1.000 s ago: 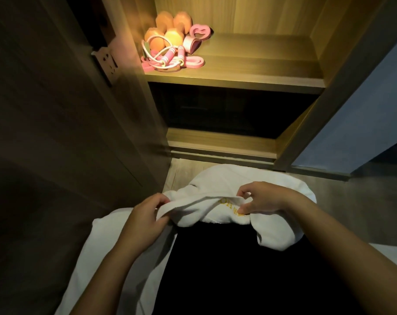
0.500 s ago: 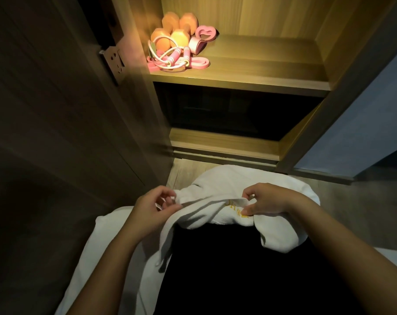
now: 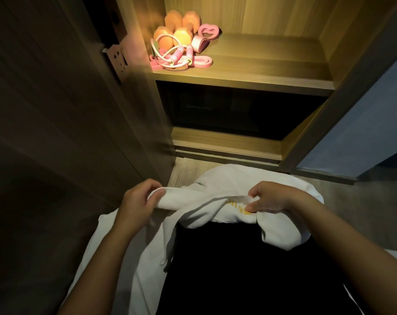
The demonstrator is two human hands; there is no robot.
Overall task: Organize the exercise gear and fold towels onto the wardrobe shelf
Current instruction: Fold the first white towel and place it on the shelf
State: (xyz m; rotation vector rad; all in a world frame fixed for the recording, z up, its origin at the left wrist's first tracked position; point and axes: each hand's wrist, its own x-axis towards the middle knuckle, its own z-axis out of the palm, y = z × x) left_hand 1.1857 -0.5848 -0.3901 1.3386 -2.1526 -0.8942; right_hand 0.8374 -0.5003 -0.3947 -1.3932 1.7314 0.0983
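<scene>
Both hands pinch the towel [image 3: 218,201] on her lap: left hand [image 3: 139,202] at its left edge, right hand [image 3: 269,198] near the lettering. Folding's underway; gear [image 3: 181,45] already sits on the far shelf [image 3: 272,71]. Next, edges need matching.

Both forearms reach forward, left grip [image 3: 137,201] and right grip [image 3: 272,196] curled, each pinching the towel [image 3: 215,185].

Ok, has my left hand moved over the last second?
Yes. The left hand, gripping the edge of the white towel, has shifted forward, toward the wardrobe's bottom rail, which sits at about the same place in view.
</scene>
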